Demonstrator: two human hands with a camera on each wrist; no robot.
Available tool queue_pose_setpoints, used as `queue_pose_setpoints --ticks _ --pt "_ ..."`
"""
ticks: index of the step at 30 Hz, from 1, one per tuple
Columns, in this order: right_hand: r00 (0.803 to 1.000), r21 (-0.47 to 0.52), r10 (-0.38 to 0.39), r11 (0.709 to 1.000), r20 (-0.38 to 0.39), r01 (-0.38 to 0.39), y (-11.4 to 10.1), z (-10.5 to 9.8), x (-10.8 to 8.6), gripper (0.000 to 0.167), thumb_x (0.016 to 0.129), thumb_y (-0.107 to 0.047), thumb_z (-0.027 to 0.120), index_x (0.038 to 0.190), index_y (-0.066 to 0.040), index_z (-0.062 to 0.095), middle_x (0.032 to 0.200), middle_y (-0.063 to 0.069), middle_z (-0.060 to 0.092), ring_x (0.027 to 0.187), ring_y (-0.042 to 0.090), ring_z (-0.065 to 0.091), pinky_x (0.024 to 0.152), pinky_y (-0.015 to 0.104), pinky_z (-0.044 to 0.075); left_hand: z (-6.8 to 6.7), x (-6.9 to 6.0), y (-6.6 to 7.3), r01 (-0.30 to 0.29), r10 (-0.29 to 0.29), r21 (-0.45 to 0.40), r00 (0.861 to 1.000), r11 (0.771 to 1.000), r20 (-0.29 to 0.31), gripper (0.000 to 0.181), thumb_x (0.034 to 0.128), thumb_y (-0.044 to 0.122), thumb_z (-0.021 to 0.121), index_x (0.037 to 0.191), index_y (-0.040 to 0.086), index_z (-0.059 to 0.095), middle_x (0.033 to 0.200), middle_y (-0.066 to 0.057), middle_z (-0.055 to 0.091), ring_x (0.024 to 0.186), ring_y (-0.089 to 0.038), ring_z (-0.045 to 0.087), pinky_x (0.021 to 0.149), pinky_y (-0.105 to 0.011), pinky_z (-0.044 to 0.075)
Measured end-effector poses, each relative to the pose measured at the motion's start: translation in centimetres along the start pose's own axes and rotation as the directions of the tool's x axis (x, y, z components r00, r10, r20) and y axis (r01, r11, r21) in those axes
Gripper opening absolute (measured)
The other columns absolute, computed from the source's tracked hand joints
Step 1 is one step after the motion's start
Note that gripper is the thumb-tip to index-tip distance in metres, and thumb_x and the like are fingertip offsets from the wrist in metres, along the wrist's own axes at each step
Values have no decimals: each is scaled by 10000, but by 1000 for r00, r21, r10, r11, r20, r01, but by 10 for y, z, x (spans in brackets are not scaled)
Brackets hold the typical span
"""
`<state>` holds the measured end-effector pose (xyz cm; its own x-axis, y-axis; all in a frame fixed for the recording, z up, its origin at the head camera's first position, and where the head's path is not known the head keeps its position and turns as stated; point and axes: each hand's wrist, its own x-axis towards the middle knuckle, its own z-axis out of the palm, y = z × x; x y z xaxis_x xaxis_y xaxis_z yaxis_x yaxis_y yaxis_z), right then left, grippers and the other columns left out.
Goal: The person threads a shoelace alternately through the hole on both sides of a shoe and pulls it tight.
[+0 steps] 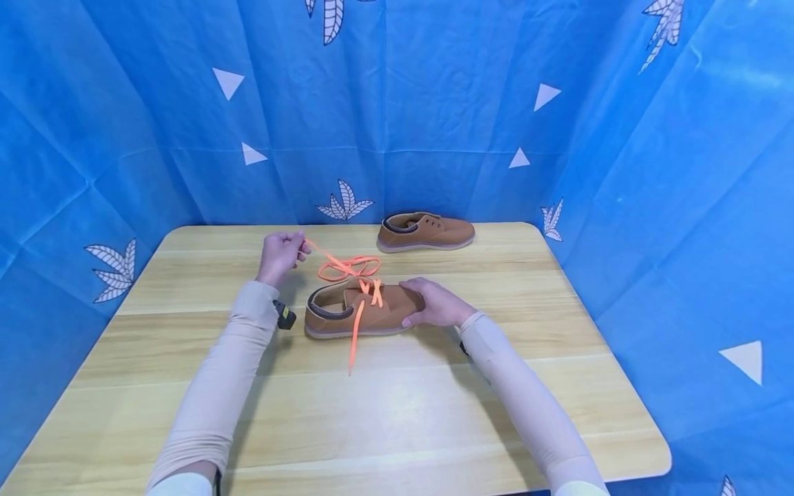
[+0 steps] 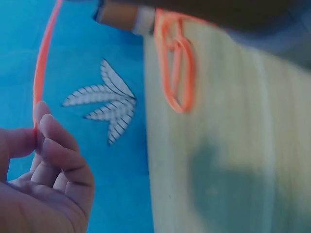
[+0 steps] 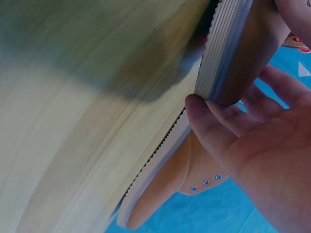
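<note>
A brown lace-up shoe (image 1: pixel 331 324) stands on the wooden table, its toe pointing right. An orange shoelace (image 1: pixel 354 337) is threaded and crossed through its front eyelets. One end hangs over the near side onto the table. My left hand (image 1: pixel 280 257) is raised to the left of the shoe and pinches the other end between thumb and forefinger; the left wrist view shows the stretched lace (image 2: pixel 41 73). Slack loops (image 1: pixel 329 277) lie behind the shoe. My right hand (image 1: pixel 439 304) grips the toe, thumb on the near side, fingers round the far side.
A second brown shoe (image 1: pixel 428 238), with bare eyelets, stands near the back edge of the table (image 1: pixel 384 427). A blue patterned curtain (image 1: pixel 446 110) hangs right behind that edge and along both sides.
</note>
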<state>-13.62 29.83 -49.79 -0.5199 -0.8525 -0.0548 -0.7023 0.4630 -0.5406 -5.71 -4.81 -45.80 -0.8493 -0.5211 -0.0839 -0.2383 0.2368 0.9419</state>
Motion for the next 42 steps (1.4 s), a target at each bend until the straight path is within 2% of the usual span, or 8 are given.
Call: queue_pose_setpoints --ticks 10,16,21,25,31,34,38,42 --pt "1000 20 0 1000 -7 0 1 0 1 909 806 -325 895 1530 1 451 1563 181 506 1485 345 447 1253 454 330 -2 7 -27 18 -29 209 998 978 52 436 1088 333 504 1229 -41 676 765 38 695 801 -195 654 798 -282 480" --pt "1000 15 9 1000 -2 -9 0 -1 0 909 804 -326 897 1528 0 455 1560 177 510 1483 342 451 1251 452 335 -1 1 -32 -55 -47 393 969 918 244 396 1081 309 517 1184 -40 674 1014 -171 742 915 -262 665 923 -417 510" --pt "1000 16 8 1000 -2 -8 0 -2 1 910 799 -325 899 1527 -3 458 1558 177 512 1480 343 456 1251 452 335 5 -11 -15 -188 14 491 941 851 337 397 1077 260 515 1323 -45 580 1252 -253 649 1067 -375 654 993 -516 522" --pt "1000 17 11 1000 0 -11 2 -2 2 911 803 -332 896 1532 -10 454 1562 172 508 1480 339 455 1253 450 332 16 -15 2 -340 118 468 890 815 441 393 1092 219 482 1390 -21 572 1389 -250 602 1175 -402 649 1035 -532 517" --pt "1000 18 13 1000 -1 -13 2 -2 3 916 800 -333 898 1532 -9 453 1564 172 506 1483 338 452 1255 448 328 36 -23 15 -568 277 320 725 758 631 307 1053 50 541 1334 16 661 1431 -222 610 1307 -406 590 1118 -562 470" --pt "1000 17 11 1000 -1 -11 2 -2 2 919 801 -332 897 1534 -7 449 1568 174 501 1486 340 448 1257 447 325 41 -25 15 -643 335 280 663 713 669 256 1014 0 603 1244 11 715 1377 -224 645 1326 -413 582 1150 -573 437" --pt "1000 16 12 1000 -5 -12 2 -1 2 915 804 -331 895 1535 -9 448 1569 171 500 1485 336 449 1256 445 327 44 -22 13 -678 372 271 642 684 670 146 988 3 650 1104 9 739 1252 -211 698 1236 -386 632 1102 -558 482" --pt "1000 24 13 1000 -9 -13 1 0 2 913 803 -322 897 1536 -13 449 1569 169 501 1486 333 449 1257 441 326 44 -19 10 -665 346 318 668 676 659 84 1008 66 648 1057 42 711 1163 -157 713 1160 -327 653 1049 -514 522"
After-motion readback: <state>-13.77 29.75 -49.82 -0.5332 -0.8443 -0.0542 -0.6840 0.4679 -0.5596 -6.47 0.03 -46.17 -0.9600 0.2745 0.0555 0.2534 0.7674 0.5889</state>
